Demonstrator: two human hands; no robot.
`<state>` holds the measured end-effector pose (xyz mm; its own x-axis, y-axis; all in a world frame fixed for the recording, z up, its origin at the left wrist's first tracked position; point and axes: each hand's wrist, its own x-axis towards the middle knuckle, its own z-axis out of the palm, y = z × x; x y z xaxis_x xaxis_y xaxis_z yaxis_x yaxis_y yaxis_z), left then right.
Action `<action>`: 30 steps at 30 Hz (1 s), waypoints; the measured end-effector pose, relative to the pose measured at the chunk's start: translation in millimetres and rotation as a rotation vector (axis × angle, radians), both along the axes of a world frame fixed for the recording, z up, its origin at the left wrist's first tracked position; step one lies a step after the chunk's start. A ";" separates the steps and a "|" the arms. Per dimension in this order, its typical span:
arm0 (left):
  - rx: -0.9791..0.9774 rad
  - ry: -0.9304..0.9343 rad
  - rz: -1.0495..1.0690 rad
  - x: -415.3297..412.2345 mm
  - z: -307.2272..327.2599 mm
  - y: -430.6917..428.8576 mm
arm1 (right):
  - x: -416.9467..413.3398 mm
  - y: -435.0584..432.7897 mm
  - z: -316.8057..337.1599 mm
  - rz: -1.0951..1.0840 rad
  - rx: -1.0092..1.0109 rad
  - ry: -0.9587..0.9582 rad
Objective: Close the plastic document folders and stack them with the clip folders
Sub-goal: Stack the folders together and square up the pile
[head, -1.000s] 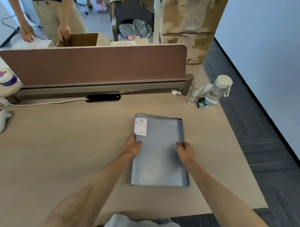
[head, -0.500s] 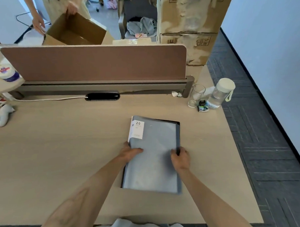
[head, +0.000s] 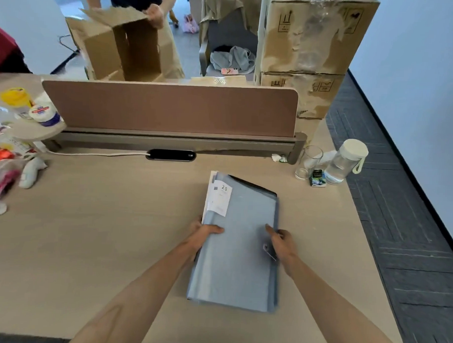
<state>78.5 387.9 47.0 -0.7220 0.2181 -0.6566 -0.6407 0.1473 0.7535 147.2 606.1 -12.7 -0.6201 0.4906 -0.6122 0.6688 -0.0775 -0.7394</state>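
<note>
A stack of blue-grey plastic folders (head: 239,246) is held tilted above the desk (head: 89,230), its far end lower and fanned so that a black folder edge (head: 255,186) shows beneath. A white label marked 20 (head: 220,199) sits on the top folder's far left corner. My left hand (head: 204,231) grips the stack's left edge, thumb on top. My right hand (head: 282,244) grips the right edge near a small metal clasp (head: 267,249).
A brown divider panel (head: 168,107) runs across the desk's back with a black cable slot (head: 170,154) in front. A glass (head: 308,161) and a water bottle (head: 345,161) stand at back right. Bags and containers (head: 13,143) clutter the left. Behind, a person handles a cardboard box (head: 122,44).
Both hands have lifted the folder stack's near end off the desk and drawn it toward me; the folders now fan at the far end. The person behind raised the cardboard box.
</note>
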 end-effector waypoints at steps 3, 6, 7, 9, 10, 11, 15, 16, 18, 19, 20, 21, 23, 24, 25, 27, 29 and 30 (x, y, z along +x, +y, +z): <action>0.006 0.079 -0.011 -12.7 14.2 -11.4 | -17.9 -7.0 14.8 -0.054 -0.114 0.128; 0.025 0.162 -0.021 -29.4 29.3 -24.2 | -37.1 -8.9 38.0 -0.105 -0.134 0.199; 0.031 0.188 -0.019 -35.3 34.3 -28.3 | -42.3 -10.0 48.1 -0.125 -0.158 0.246; 0.052 0.244 -0.033 -47.4 43.8 -35.0 | -51.3 -13.9 68.1 -0.139 -0.187 0.340; 0.052 0.290 -0.053 -52.9 48.2 -37.9 | -54.1 -17.0 78.1 -0.130 -0.176 0.360; 0.043 0.341 -0.071 -57.3 53.2 -39.8 | -57.9 -18.7 82.2 -0.127 -0.155 0.399; 0.029 0.523 -0.060 -69.6 66.5 -43.7 | -61.9 -29.9 91.6 -0.091 0.008 0.494; 0.029 0.558 -0.062 -73.3 66.6 -45.3 | -59.5 -36.5 99.6 -0.083 0.042 0.510; 0.033 0.603 -0.074 -79.8 65.0 -48.3 | -56.1 -45.5 108.0 -0.069 0.087 0.534; 0.029 0.617 -0.075 -83.0 62.8 -50.4 | -55.0 -49.0 109.7 -0.063 0.096 0.539; 0.026 0.617 -0.069 -85.0 61.4 -52.8 | -52.7 -51.6 110.3 -0.044 0.097 0.530; 0.027 0.600 -0.057 -86.7 59.0 -55.4 | -51.4 -53.0 108.5 -0.020 0.093 0.520; 0.034 0.555 -0.062 -89.9 51.5 -61.5 | -47.8 -56.0 105.0 0.013 0.058 0.496; 0.040 0.544 -0.088 -91.8 46.8 -64.6 | -46.3 -58.4 104.2 0.021 0.054 0.489; 0.041 0.546 -0.112 -93.9 42.8 -67.2 | -45.6 -60.2 101.4 0.015 0.057 0.487; 0.034 0.528 -0.157 -97.8 41.4 -70.0 | -44.0 -65.7 98.8 -0.023 0.062 0.488; 0.039 0.511 -0.210 -101.1 42.6 -69.8 | -42.7 -71.4 96.9 -0.069 0.069 0.483; 0.030 0.505 -0.225 -103.0 42.0 -69.4 | -42.7 -73.2 95.5 -0.090 0.072 0.481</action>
<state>-24.5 318.5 89.0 -0.8789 0.4170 -0.2317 -0.1537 0.2123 0.9650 104.5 532.9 82.8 -0.7775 0.5856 -0.2293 0.2431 -0.0565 -0.9684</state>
